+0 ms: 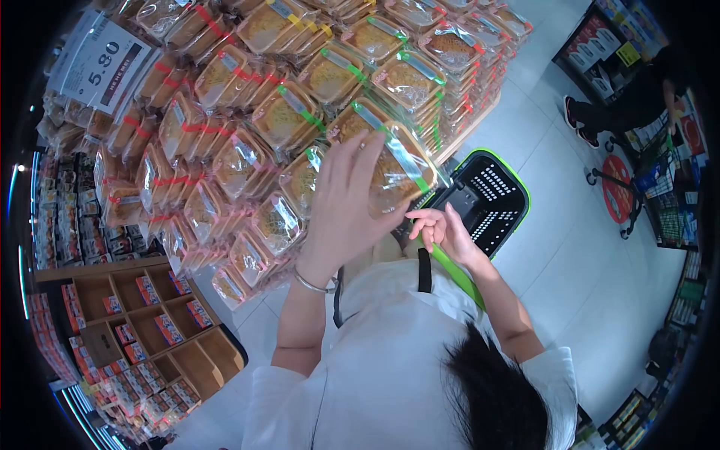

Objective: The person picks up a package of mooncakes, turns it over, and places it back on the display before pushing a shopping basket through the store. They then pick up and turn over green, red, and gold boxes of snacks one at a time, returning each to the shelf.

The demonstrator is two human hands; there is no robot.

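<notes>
My left hand [349, 184], with a bracelet at its wrist, is closed on a clear-wrapped pastry pack [401, 166]. Its fingers lie over the top of the pack and the thumb is at the lower edge. The pack has a green band and shows a golden-brown filling. My right hand [444, 231] is just below the pack, fingers loosely bent and apart, holding nothing. A black shopping basket [517, 191] with a green rim is beside it. The basket's green handle [459, 276] passes close to my right forearm; whether it rests there is hidden.
A display of stacked pastry packs [247, 161] with red, yellow and green bands fills the upper left. A price sign [103, 64] reads 5.90. Wooden shelving [150, 322] stands lower left. Another person [622, 116] is at the right by a wheeled cart [664, 180].
</notes>
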